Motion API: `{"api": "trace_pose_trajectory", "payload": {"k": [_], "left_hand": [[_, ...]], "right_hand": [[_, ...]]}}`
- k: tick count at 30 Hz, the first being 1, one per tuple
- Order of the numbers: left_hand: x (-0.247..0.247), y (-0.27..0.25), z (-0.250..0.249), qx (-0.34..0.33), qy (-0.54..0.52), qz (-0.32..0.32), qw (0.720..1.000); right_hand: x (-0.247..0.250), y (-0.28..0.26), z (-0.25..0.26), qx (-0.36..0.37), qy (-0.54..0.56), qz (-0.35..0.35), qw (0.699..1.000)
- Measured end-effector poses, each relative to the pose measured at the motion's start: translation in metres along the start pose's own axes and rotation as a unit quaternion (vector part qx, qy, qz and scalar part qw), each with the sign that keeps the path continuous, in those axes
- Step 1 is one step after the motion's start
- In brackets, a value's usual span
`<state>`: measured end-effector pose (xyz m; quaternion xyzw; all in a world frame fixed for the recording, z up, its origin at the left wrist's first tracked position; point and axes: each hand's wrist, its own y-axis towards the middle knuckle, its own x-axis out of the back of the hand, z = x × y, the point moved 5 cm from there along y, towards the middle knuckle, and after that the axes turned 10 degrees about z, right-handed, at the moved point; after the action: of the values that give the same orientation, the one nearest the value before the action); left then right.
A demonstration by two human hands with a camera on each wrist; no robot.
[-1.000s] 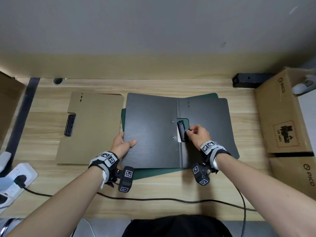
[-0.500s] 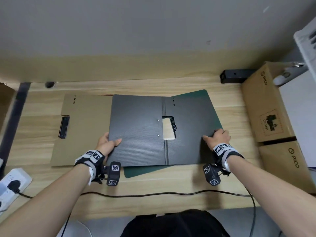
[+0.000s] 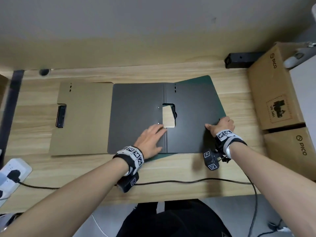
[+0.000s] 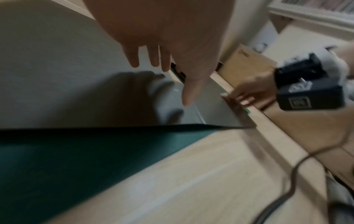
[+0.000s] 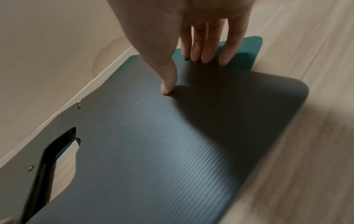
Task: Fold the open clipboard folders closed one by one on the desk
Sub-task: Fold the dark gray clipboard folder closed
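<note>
A black clipboard folder lies open in the middle of the desk, with its clip showing through a cut-out by the spine. A green folder lies under it. My left hand has its fingers straight over the left panel by the spine; in the left wrist view the left hand hangs just above the surface. My right hand pinches the right cover's outer edge. In the right wrist view its thumb presses on top and the fingers reach past the edge. An open brown folder lies to the left.
Two cardboard boxes stand along the desk's right side. A black device sits at the back right. A white power strip lies front left, and its cable runs across the desk's front.
My left hand has left the black folder's left edge and moved right to the spine. My right hand went from the clip to the right cover's edge and stays there.
</note>
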<state>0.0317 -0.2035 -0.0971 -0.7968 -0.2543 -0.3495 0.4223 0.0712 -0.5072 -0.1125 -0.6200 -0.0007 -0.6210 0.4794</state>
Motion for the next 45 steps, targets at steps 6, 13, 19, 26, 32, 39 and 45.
{"api": "trace_pose_trajectory", "payload": {"k": [6, 13, 19, 26, 32, 39, 45], "left_hand": [[-0.017, 0.032, -0.049, 0.025, 0.149, 0.099, 0.984], [-0.020, 0.024, -0.067, 0.069, 0.265, 0.123, 0.954], [0.040, 0.006, -0.080, 0.059, 0.233, 0.109, 0.965], [0.162, -0.029, -0.070, 0.032, 0.191, 0.027, 0.981], [0.245, -0.053, -0.039, 0.014, 0.123, -0.081, 0.989], [0.329, -0.092, -0.043, -0.050, 0.113, -0.276, 0.953], [0.386, -0.132, -0.048, -0.090, -0.041, -0.373, 0.922]], "right_hand": [[-0.006, -0.019, -0.008, 0.033, -0.016, -0.001, 0.999], [-0.005, -0.034, -0.029, 0.007, 0.068, 0.068, 0.995], [0.029, -0.054, -0.023, 0.036, 0.116, 0.138, 0.983], [0.083, -0.070, 0.021, 0.107, 0.177, 0.179, 0.962], [0.110, -0.081, 0.059, 0.143, 0.237, 0.205, 0.939], [0.125, -0.089, 0.098, 0.192, 0.314, 0.165, 0.915], [0.109, -0.101, 0.135, 0.244, 0.260, 0.219, 0.908]]}}
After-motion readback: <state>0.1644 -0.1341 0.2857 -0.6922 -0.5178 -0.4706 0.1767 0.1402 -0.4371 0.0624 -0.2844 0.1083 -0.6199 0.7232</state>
